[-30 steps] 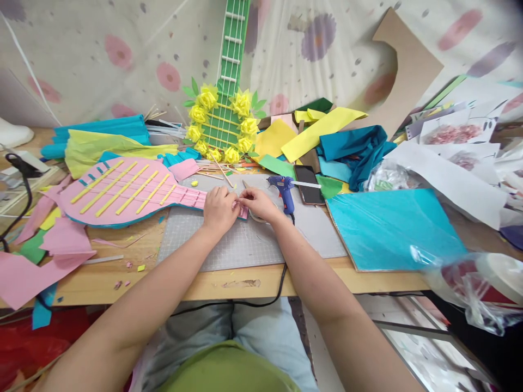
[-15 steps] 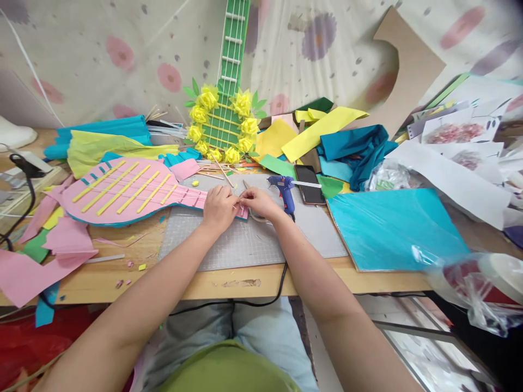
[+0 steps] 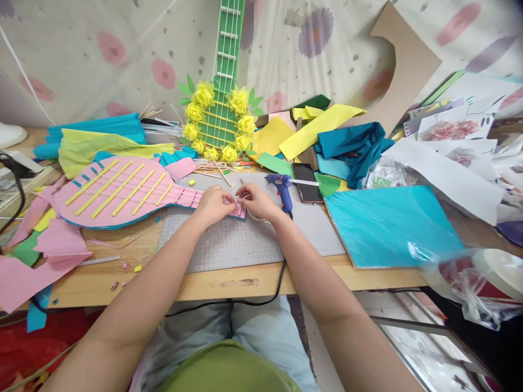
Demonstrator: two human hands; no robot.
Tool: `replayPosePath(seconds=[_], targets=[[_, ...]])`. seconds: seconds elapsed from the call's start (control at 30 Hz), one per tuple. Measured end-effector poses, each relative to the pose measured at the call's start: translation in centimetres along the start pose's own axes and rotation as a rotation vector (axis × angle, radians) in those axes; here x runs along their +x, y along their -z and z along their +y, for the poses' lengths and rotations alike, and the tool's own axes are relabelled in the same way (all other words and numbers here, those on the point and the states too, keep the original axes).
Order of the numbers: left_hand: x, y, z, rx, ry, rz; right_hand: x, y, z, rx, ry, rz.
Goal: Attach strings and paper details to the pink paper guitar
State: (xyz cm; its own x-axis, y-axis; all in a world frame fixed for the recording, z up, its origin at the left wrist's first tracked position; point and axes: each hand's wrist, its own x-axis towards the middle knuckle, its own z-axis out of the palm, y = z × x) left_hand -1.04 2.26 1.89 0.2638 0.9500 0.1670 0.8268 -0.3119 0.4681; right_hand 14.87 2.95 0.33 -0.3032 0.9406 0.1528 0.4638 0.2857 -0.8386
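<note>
A pink paper guitar (image 3: pixel 118 190) with yellow strips and a teal edge lies flat on the table, its neck reaching right onto a grey cutting mat (image 3: pixel 245 239). My left hand (image 3: pixel 212 204) rests on the end of that neck, fingers curled and pinching it. My right hand (image 3: pixel 255 200) meets it from the right, fingertips pinched on the same pink neck end. A blue glue gun (image 3: pixel 285 190) stands just right of my right hand, and scissors lie partly hidden under my right hand.
A green paper guitar (image 3: pixel 223 81) with yellow flowers leans against the backdrop. A phone (image 3: pixel 307 182), coloured paper scraps, a teal sheet (image 3: pixel 388 223), white papers and a plastic bag (image 3: pixel 469 277) crowd the right. Pink offcuts (image 3: pixel 36 261) lie at the left. A black cable hangs over the front edge.
My left hand has shifted slightly left and lower along the neck end, showing more of the pink tip between the fingertips. The view has tilted a little.
</note>
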Motion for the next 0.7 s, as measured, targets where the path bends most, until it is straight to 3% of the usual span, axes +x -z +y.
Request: replayPosePath(seconds=[0.27, 0.7], targets=[[0.7, 0.5, -0.3, -0.083, 0.054, -0.173, -1.3, 1.2, -0.3, -0.177, 0.197, -0.013], [1.0, 1.0, 0.3, 0.041, 0.006, -0.275, -1.6, 0.6, -1.3, -0.341, 0.219, -0.022]])
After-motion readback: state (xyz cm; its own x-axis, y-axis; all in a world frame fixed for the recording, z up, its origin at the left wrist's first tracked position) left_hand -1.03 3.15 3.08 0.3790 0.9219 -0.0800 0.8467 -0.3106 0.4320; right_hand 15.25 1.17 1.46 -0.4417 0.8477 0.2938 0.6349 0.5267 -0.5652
